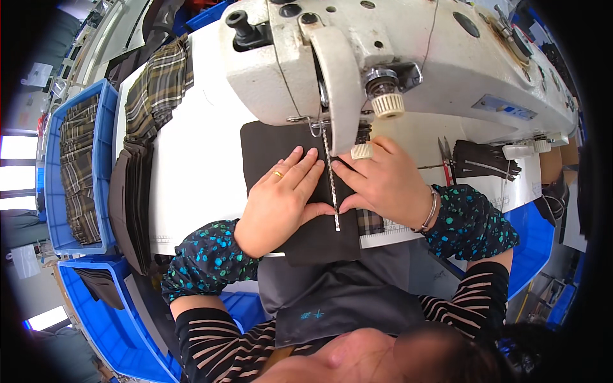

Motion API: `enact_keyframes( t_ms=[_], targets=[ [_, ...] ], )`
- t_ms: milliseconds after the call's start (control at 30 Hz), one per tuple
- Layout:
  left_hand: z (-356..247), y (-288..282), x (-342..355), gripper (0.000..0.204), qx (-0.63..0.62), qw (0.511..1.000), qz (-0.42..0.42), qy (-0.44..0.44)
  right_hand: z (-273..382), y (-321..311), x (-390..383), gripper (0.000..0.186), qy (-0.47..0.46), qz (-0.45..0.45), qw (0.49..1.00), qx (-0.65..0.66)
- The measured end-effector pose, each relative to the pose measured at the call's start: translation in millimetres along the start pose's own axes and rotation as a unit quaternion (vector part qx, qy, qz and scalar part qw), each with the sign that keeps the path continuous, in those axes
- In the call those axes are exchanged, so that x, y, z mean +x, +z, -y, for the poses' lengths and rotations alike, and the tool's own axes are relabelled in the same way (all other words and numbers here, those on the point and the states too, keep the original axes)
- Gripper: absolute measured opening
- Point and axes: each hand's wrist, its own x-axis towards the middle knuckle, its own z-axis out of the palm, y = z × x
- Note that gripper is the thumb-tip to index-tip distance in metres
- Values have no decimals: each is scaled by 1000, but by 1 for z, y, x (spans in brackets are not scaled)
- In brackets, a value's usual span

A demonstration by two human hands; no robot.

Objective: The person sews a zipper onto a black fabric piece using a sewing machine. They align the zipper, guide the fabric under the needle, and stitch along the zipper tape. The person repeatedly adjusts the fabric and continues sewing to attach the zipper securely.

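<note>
L hand spread flat, grasping nothing, on dk cloth w/ zip lying lengthwise btwn hands, near side of sewing machine; R hand bent at zip's right, grip can't tell.

Beneath the fingers, the flat dark-brown cloth panel is plain; the thin zipper strip between them is silvery. Left of them, the folded woven cloth is brown-black plaid with pale lines; the worktop is white.
</note>
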Motion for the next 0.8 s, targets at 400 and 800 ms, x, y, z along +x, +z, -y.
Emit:
enact_keyframes(
  t_ms=[400, 800],
  targets=[
    [-6, 6, -2, 73, 12, 1000, 0, -6, 0, 3, 3, 69, -24, -43, 999, 4],
    [1, 1, 4, 70, 68, 998, -8, 6, -1, 5, 7, 70, -15, -46, 999, -9]
  ],
)
